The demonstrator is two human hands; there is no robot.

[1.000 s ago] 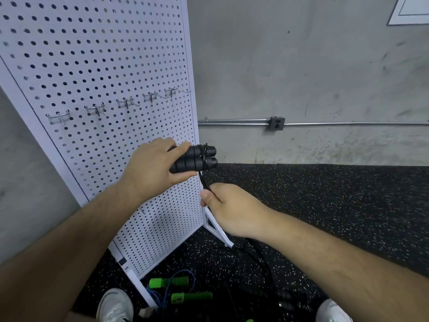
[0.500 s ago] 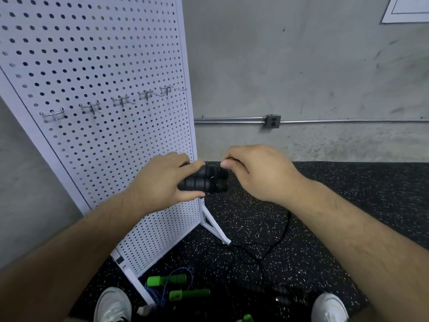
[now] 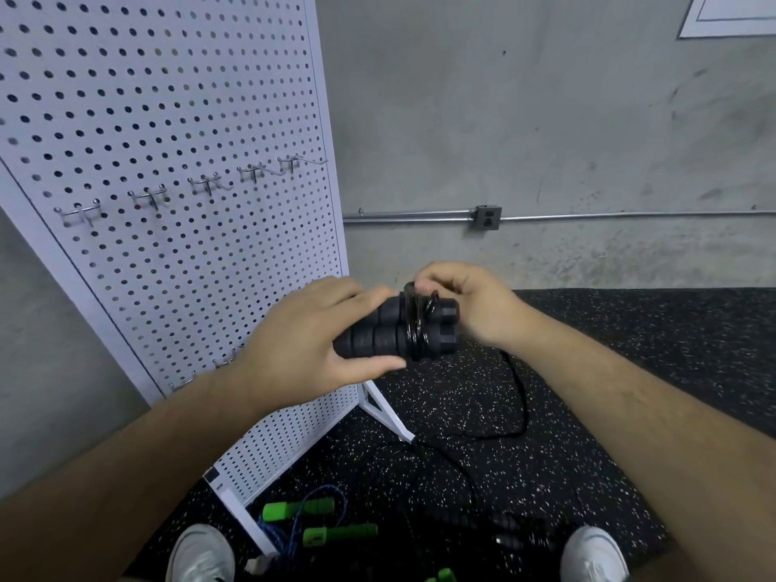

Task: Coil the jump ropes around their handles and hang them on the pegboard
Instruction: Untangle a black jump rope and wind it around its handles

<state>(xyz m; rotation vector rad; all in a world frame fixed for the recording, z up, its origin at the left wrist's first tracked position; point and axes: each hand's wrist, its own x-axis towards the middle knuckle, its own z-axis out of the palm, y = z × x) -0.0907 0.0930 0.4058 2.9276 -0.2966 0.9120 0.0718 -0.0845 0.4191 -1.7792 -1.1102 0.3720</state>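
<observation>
My left hand (image 3: 310, 342) grips two black jump rope handles (image 3: 443, 329) held side by side, pointing right. A few turns of black rope (image 3: 415, 325) wrap round both handles near their ends. My right hand (image 3: 466, 300) pinches the rope just above and behind the handle ends. The loose rest of the black rope (image 3: 518, 396) hangs from under my right hand and trails across the floor. The white pegboard (image 3: 176, 119) stands to the left, with a row of bare metal hooks (image 3: 205, 184).
A jump rope with green handles (image 3: 340, 535) and blue cord lies on the black speckled floor (image 3: 630, 350) by the pegboard's foot (image 3: 388, 417). Another black handle (image 3: 516, 535) lies between my white shoes. A concrete wall with a conduit (image 3: 588, 216) is behind.
My right hand rose from below the handles, carried the rope up and over them, and now sits behind their ends. More rope turns lie on the handles.
</observation>
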